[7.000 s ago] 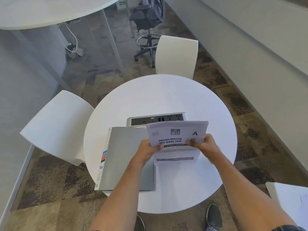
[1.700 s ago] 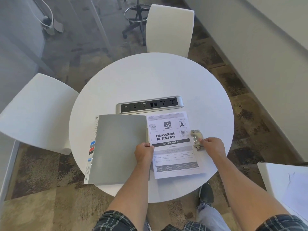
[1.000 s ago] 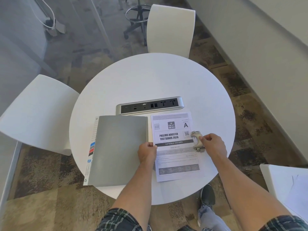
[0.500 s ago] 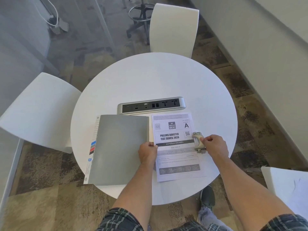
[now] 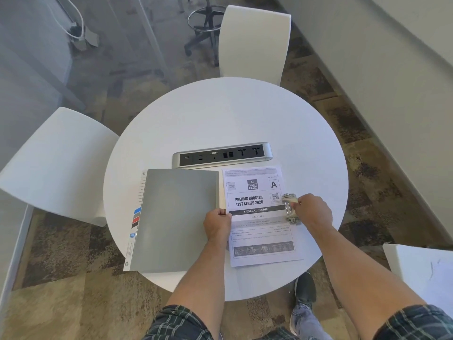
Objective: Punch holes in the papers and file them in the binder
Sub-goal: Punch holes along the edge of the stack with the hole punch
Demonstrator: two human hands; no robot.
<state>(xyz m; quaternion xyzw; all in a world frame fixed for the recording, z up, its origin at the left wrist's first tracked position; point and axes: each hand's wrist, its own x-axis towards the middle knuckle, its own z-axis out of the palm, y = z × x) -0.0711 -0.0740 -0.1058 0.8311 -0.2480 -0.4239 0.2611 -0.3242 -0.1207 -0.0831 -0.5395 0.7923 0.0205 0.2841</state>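
Note:
A closed grey binder (image 5: 175,219) lies on the round white table (image 5: 232,119), with coloured index tabs along its left edge. Right of it lies a printed stack of papers (image 5: 257,217) headed "Prelims Booster Test Series 2026". A small metal hole punch (image 5: 289,207) sits on the papers' right edge. My right hand (image 5: 311,212) grips the punch. My left hand (image 5: 217,224) pinches the papers' left edge, next to the binder.
A silver power socket strip (image 5: 221,155) lies just behind the binder and papers. White chairs stand at the left (image 5: 56,163) and at the far side (image 5: 253,42). A white surface with paper (image 5: 426,273) shows at the lower right. My shoe (image 5: 304,288) is under the table's near edge.
The papers went from held in the air to flat on the table. Over the last second the papers and punch shifted slightly right; both hands stay on them.

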